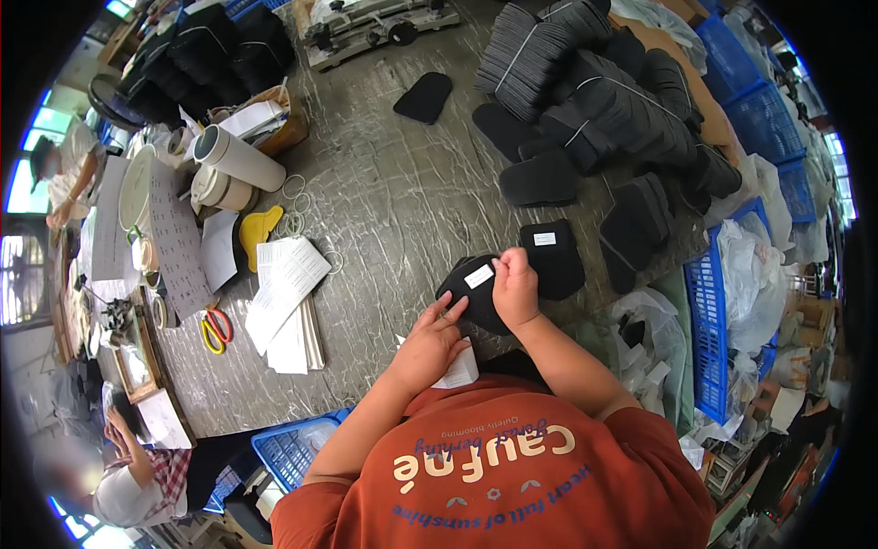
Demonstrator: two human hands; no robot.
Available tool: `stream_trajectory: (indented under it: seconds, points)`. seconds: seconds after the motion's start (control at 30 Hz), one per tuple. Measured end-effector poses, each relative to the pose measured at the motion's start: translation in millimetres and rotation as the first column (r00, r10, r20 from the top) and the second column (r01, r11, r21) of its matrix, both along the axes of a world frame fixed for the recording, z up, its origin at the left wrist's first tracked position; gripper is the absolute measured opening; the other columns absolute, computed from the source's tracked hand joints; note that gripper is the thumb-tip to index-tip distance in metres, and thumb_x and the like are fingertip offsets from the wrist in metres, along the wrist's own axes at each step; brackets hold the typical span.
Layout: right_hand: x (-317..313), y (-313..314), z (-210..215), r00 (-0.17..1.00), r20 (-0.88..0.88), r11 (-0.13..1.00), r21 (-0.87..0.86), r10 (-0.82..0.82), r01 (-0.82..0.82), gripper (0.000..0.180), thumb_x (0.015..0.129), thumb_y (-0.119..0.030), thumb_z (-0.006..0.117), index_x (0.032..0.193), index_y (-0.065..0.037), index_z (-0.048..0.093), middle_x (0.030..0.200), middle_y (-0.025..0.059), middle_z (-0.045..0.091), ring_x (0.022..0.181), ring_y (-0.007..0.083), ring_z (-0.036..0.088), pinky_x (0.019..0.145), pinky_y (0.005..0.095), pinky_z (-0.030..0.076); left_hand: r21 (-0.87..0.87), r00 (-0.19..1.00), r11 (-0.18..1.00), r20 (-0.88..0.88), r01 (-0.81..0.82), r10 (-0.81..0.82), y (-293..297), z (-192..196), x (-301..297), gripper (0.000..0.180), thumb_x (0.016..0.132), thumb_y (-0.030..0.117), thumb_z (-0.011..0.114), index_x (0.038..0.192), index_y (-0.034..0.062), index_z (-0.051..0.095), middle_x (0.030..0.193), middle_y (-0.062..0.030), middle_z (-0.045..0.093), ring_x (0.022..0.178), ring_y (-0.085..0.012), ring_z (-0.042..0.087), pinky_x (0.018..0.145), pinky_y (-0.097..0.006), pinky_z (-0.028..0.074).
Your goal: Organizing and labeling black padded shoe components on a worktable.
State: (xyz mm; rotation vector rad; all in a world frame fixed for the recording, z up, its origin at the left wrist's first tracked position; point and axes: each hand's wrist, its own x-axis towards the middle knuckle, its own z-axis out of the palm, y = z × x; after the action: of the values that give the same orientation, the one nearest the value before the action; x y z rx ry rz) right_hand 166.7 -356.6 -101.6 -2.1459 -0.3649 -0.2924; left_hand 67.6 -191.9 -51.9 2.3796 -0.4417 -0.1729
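Note:
A black rounded pad with a white label lies on the table in front of me. My left hand rests at its left edge, fingers stretched out and fingertips touching it. A white paper sheet sticks out beneath that hand; whether the palm grips it is hidden. With thumb and forefinger pinched, my right hand is at the right end of the label. Just right of it lies another black pad, also bearing a white label.
Tied bundles of black pads are heaped at the far right, with a single pad apart. Left are papers, scissors, a yellow piece and a white cup. Blue crates flank the table. Another person sits lower left.

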Motion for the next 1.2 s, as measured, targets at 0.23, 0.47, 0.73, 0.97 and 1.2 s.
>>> stream_trajectory:
  seconds: [0.23,0.47,0.73,0.97,1.2]
  points:
    - [34.2,-50.5,12.0,0.923,-0.150,0.931,0.038,-0.353,0.362,0.013,0.086,-0.003,0.057,0.091,-0.001,0.045,0.077,0.0131,0.052,0.067,0.0290,0.053,0.064,0.0340,0.044,-0.006,0.998,1.000,-0.052,-0.021,0.021,4.4,1.2,6.8,0.017,0.078,0.014,0.067,0.073,-0.0003,0.059,0.128,-0.0136,0.053,0.123,-0.0334,0.043,0.100,-0.040,0.038]
    - [-3.6,-25.5,78.5,0.839,-0.394,0.926,0.194,0.375,-0.323,0.048,0.068,-0.017,0.078,0.105,-0.002,0.051,0.093,0.0138,0.057,0.084,0.0259,0.057,0.076,0.0362,0.047,-0.156,0.819,0.829,-0.332,-0.537,0.469,2.3,17.9,25.7,0.023,0.083,0.019,0.066,0.079,-0.0027,0.061,0.086,-0.0179,0.065,0.071,-0.0242,0.060,0.066,-0.034,0.048]
    - [-24.5,1.5,71.2,0.614,-0.601,0.813,0.569,0.512,-0.122,0.026,0.076,0.003,0.067,0.099,0.002,0.054,0.088,0.0068,0.064,0.080,0.0083,0.058,0.070,0.0249,0.048,-0.574,0.815,0.601,-0.519,-0.556,0.258,24.9,24.6,29.2,0.031,0.081,0.014,0.068,0.105,-0.0036,0.058,0.089,-0.0048,0.065,0.078,-0.0113,0.060,0.070,-0.027,0.049]
    - [-29.3,4.2,63.6,0.598,-0.645,0.853,0.503,0.476,-0.136,0.027,0.075,0.001,0.071,0.096,0.003,0.053,0.078,0.0076,0.064,0.071,0.0089,0.060,0.063,0.0244,0.049,-0.352,0.744,0.722,-0.581,-0.596,0.330,30.5,32.1,26.1,0.014,0.080,0.008,0.069,0.087,-0.0024,0.064,0.076,-0.0022,0.065,0.069,-0.0065,0.057,0.061,-0.023,0.046]
    - [-32.1,3.7,70.5,0.510,-0.750,0.898,0.422,0.422,-0.122,0.016,0.079,0.001,0.064,0.090,0.002,0.052,0.078,0.0103,0.064,0.070,0.0146,0.062,0.061,0.0275,0.049,-0.195,0.732,0.767,-0.508,-0.612,0.455,30.6,20.2,14.4,0.019,0.081,0.016,0.069,0.077,-0.0024,0.065,0.061,-0.0011,0.060,0.056,-0.0046,0.049,0.049,-0.026,0.041]
